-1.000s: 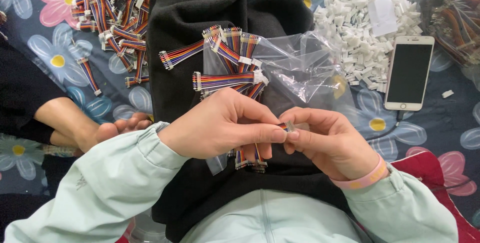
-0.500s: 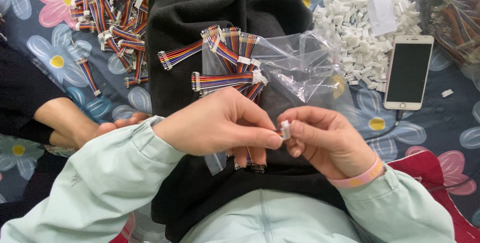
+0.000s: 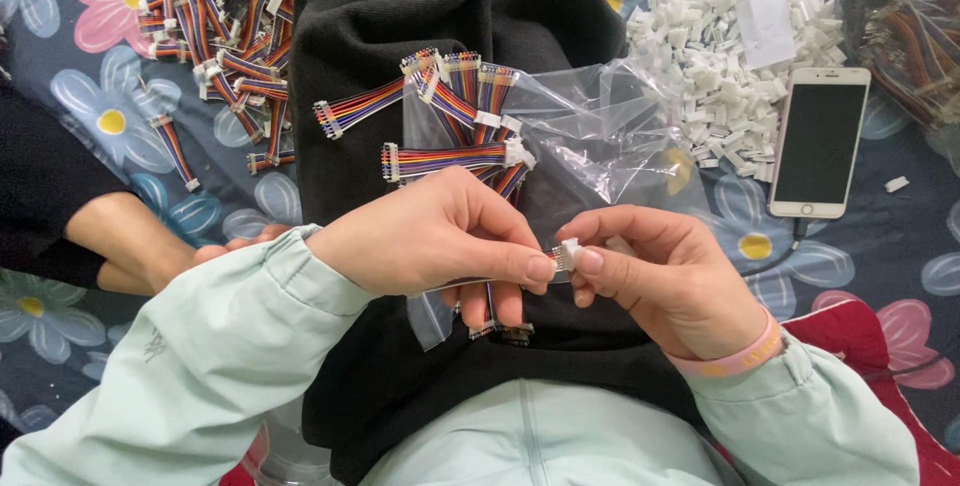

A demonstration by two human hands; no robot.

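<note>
Bag (image 3: 600,136), clear plastic: holds rainbow ribbon cables (image 3: 470,121) | left hand (image 3: 440,236) and right hand (image 3: 665,281): both pinching white connector (image 3: 568,252)

A dark blue cloth (image 3: 880,246) printed with large pink, white and blue flowers covers the whole surface. A black garment (image 3: 450,6) lies across its middle, running from near to far. Light is even and soft.

Home piecework spot: floral bedding (image 3: 120,116) strewn with ribbon cables (image 3: 230,36) and connector housings (image 3: 720,36).
</note>
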